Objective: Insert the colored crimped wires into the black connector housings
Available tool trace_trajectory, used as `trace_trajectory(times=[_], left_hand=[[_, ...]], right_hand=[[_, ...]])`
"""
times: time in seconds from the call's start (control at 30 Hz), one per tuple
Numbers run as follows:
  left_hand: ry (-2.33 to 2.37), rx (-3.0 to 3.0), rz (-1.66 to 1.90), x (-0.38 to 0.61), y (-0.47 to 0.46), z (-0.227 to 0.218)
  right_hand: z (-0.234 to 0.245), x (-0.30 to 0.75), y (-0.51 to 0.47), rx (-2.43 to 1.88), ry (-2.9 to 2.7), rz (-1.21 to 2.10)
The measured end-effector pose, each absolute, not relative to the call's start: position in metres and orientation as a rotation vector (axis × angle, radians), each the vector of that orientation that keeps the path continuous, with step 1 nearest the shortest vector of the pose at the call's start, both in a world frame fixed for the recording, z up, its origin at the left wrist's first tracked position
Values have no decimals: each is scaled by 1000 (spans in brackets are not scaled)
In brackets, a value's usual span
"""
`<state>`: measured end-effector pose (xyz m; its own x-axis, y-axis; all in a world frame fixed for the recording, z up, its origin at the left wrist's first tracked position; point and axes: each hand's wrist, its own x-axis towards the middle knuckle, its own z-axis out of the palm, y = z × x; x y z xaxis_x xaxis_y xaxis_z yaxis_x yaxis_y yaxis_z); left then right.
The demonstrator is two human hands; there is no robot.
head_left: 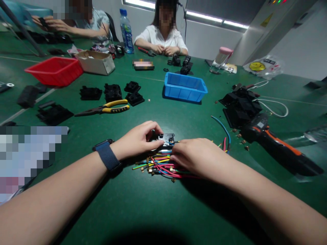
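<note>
My left hand (143,139), with a dark watch on its wrist, grips a small black plastic housing (169,136) between thumb and fingers. Pale and blue bits show inside this part. From the right, my right hand (195,153) meets it with curled fingertips pinched on a thin wire (176,142); much of that wire is hidden by the fingers. Just below both hands lies a bundle of cut wires (163,166) in red, blue, yellow and green, with brass-coloured terminals on some ends. A blue wire (223,126) curves out beyond my right hand.
Yellow-handled pliers (109,108) lie left, near several black housings (112,92). Behind stand a blue bin (185,93), a red bin (57,73) and a cardboard box (98,63). An orange-black power tool (281,146) lies right beside black parts (241,103). Two people sit opposite.
</note>
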<state>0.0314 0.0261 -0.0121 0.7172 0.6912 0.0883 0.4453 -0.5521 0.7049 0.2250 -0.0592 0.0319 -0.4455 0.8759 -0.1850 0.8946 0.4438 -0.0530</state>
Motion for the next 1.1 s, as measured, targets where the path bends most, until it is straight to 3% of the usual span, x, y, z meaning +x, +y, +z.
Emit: trace_trajectory(times=[0.5,0.63,0.83,1.1], left_hand=[[882,2203,433,32,26,-9],[890,2195,407,32,26,-8],[908,2187,404,31,25,-8],[862,2224,423,30,26,-6]], right_hand=[[35,221,-58,1635,2742,-394],[42,228,-53,1690,2874,-707],[41,247,-40,1922,2768,-1526],[39,250,-31,2179,2625,-1576]])
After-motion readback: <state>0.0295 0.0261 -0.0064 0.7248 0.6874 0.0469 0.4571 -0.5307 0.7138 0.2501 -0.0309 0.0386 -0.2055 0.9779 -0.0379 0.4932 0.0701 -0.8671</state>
